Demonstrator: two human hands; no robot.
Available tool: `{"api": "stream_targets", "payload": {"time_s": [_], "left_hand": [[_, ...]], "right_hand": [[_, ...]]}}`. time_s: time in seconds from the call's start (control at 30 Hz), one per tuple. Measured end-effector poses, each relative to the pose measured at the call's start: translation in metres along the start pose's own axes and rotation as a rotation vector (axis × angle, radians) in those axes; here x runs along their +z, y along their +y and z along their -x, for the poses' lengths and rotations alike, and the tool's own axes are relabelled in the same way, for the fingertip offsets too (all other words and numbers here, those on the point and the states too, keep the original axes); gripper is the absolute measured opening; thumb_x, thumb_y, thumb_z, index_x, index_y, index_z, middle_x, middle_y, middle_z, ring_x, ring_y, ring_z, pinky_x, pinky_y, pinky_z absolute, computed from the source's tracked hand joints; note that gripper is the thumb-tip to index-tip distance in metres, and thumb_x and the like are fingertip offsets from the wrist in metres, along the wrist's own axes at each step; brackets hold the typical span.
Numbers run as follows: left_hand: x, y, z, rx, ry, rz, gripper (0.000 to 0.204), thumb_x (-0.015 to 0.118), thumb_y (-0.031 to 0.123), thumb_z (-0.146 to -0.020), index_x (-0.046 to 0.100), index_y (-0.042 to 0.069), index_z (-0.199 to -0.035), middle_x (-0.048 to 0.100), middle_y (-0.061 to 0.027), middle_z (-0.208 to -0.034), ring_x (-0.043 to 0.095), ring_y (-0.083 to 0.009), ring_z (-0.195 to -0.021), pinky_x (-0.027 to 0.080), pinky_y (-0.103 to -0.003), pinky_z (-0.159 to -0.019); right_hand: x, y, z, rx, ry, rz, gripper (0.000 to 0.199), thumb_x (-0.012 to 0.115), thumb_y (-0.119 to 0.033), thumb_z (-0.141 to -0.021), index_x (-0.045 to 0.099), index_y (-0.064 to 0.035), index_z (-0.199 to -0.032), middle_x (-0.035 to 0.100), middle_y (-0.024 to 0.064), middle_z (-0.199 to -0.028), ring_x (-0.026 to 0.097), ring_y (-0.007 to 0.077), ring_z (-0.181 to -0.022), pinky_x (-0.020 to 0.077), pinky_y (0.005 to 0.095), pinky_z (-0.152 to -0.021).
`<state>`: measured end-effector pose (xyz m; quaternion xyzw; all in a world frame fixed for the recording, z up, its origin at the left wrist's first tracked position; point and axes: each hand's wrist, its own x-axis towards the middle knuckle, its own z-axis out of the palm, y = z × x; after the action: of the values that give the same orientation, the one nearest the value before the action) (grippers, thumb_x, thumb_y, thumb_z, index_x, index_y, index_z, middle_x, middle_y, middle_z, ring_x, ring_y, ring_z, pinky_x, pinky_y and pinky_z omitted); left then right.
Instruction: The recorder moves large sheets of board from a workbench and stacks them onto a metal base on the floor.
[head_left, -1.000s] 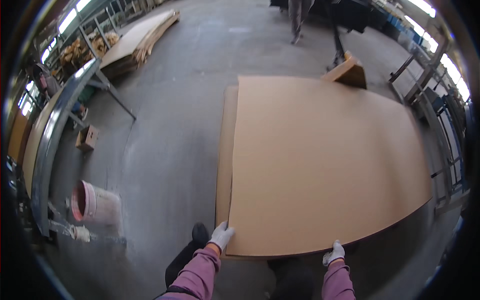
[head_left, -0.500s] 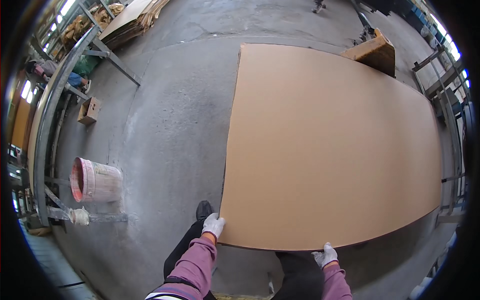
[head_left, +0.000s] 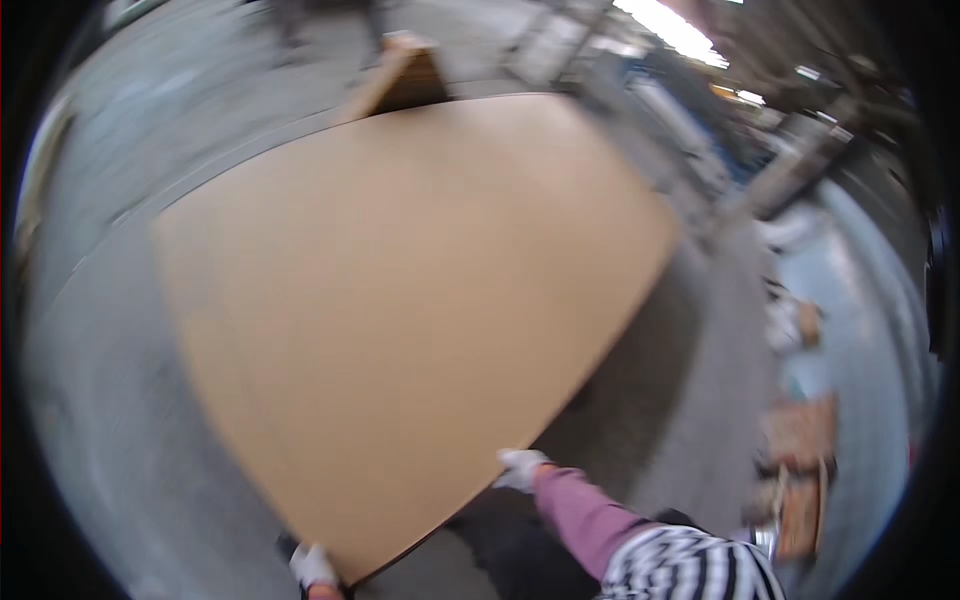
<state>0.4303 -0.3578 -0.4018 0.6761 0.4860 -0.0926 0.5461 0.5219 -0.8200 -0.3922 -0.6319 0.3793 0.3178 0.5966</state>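
A large flat sheet of brown cardboard spreads out in front of me, held level above the floor. My left hand, in a white glove, grips its near left corner. On the near right edge my right hand, gloved the same way, has its fingers closed round the board; the fingers under the sheet are hidden. Beyond the far edge stands a brown wooden or cardboard block, partly covered by the sheet.
Grey concrete floor surrounds the sheet. To the right lies a long pale blue surface with reddish-brown blocks beside it. Metal framework stands at the upper right, blurred by motion.
My view has swung to the right. The pink-stained bucket and the metal frame on the left have gone out of sight. Both hands still hold the sheet, which now appears turned at an angle.
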Motion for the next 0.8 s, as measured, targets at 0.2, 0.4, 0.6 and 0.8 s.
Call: {"api": "stream_targets", "payload": {"time_s": [0.2,0.4,0.6,0.8], "left_hand": [[0.018,0.006,-0.026,0.115,-0.137,-0.45,0.033,0.056,0.012,-0.072,0.059,-0.006,-0.1,0.063,-0.0152,-0.094,0.057,-0.0268,-0.081,0.046,-0.036,-0.077],[-0.016,0.073,0.018,0.221,0.02,-0.883,0.044,0.063,0.032,-0.067,0.064,-0.008,-0.086,0.064,-0.0281,-0.088,0.061,-0.0406,-0.086,0.048,-0.043,-0.074],[-0.143,0.078,0.093,0.015,0.116,0.052,0.036,0.057,0.031,-0.076,0.066,-0.004,-0.079,0.064,-0.0146,-0.069,0.059,-0.0309,-0.068,0.047,-0.044,-0.057],[-0.254,-0.086,0.169,-0.094,0.394,-0.27,0.032,0.047,0.027,-0.082,0.068,0.004,-0.081,0.067,-0.0197,-0.082,0.065,-0.035,-0.074,0.051,-0.047,-0.06]], "right_hand": [[-0.016,-0.047,0.038,0.328,0.261,-0.194,0.053,0.052,-0.03,-0.092,0.039,0.0103,-0.125,0.061,0.026,-0.099,0.064,0.0379,-0.086,0.0552,0.0419,-0.069],[-0.026,-0.074,0.078,0.143,0.271,0.732,0.04,0.049,-0.036,-0.085,0.067,-0.0027,-0.074,0.065,0.012,-0.066,0.065,0.0244,-0.062,0.0495,0.0375,-0.061],[0.018,-0.098,0.199,-0.241,0.056,0.06,0.016,0.049,-0.02,-0.086,0.054,-0.0094,-0.075,0.049,0.0015,-0.058,0.042,0.0113,-0.042,0.0329,0.0271,-0.036],[0.086,-0.101,0.327,-0.279,-0.334,0.334,0.019,0.053,-0.026,-0.085,0.054,-0.0126,-0.071,0.044,-0.0022,-0.052,0.04,0.0107,-0.038,0.031,0.0246,-0.036]]}}
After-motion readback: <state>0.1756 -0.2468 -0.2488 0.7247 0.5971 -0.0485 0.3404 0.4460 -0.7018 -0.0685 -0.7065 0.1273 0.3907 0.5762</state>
